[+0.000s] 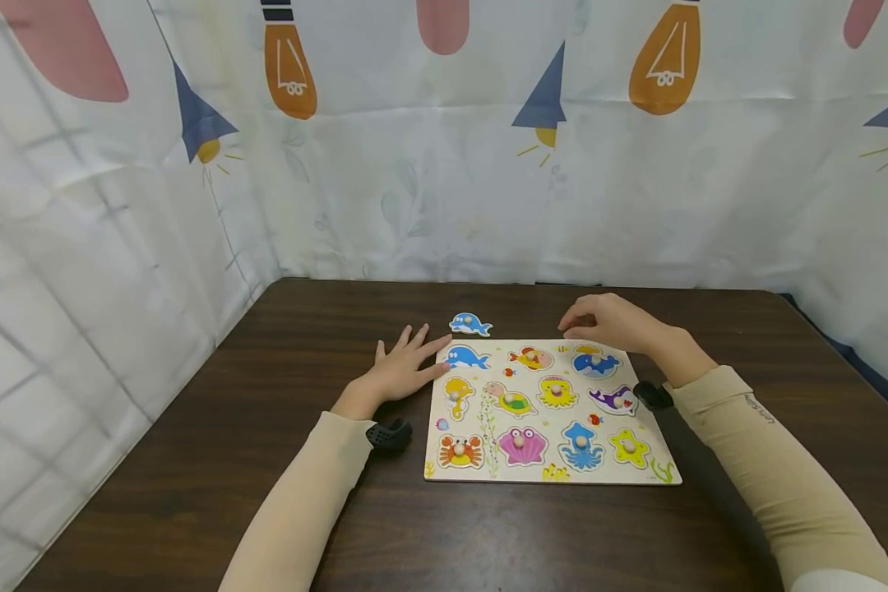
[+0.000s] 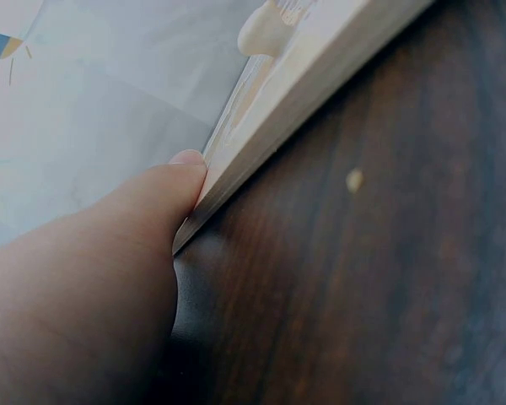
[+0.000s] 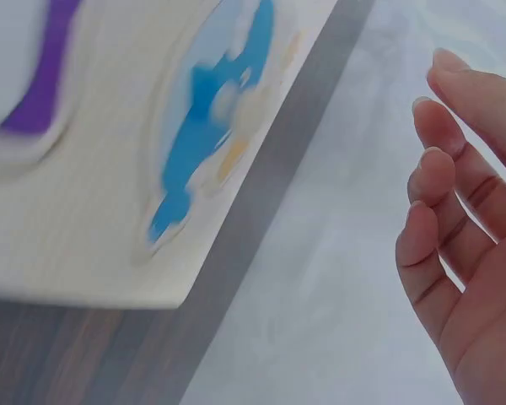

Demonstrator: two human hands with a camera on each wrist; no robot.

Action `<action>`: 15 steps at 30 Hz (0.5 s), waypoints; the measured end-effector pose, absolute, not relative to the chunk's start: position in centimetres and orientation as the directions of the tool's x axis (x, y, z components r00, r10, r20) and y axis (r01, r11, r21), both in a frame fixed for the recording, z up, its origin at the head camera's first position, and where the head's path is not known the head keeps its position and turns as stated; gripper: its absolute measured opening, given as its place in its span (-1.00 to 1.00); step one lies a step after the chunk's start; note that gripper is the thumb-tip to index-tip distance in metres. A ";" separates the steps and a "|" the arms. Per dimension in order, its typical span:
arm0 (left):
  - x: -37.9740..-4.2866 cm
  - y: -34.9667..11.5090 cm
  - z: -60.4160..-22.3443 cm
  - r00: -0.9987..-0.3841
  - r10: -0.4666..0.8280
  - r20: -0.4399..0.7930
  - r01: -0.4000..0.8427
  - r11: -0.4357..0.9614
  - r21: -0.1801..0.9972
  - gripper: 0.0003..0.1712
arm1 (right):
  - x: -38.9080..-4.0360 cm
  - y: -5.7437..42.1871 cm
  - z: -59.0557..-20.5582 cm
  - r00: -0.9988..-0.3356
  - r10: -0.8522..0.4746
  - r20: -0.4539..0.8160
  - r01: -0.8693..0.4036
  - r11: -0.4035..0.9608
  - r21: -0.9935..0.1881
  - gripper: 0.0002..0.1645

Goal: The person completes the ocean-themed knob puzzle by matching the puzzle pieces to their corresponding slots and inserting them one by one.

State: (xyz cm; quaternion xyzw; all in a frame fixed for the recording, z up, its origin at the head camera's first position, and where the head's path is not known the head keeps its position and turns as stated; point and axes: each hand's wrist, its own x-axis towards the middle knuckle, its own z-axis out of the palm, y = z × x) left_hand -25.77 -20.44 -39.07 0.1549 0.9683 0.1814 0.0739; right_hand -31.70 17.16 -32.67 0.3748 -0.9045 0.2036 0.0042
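A wooden peg puzzle board (image 1: 488,473) with sea-animal pictures lies on the dark table. My left hand (image 1: 395,374) has its fingers spread at the board's upper left edge; in the left wrist view the thumb (image 2: 173,190) touches that edge. Behind the board's far left corner lies a loose blue dolphin piece (image 1: 469,324) with a knob. The blue picture (image 1: 466,356) at the board's upper left shows no knob. Above the far right edge, my right hand (image 1: 610,322) has loosely bent fingers; the right wrist view shows nothing in them. Near it is the blue whale piece (image 1: 595,363).
Other knobbed pieces sit in the board, among them a crab (image 1: 460,451), a pink shell (image 1: 522,446), a squid (image 1: 581,446) and a yellow starfish (image 1: 629,448). Brown tabletop (image 1: 326,329) surrounds the board. A patterned curtain (image 1: 444,197) hangs behind the table.
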 end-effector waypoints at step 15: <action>-25.8 -20.5 -39.3 -0.942 0.327 -0.082 0.275 0.885 0.376 -0.23 | -33.4 13.4 -31.7 -0.798 -0.582 0.160 -0.587 0.686 -0.430 -0.77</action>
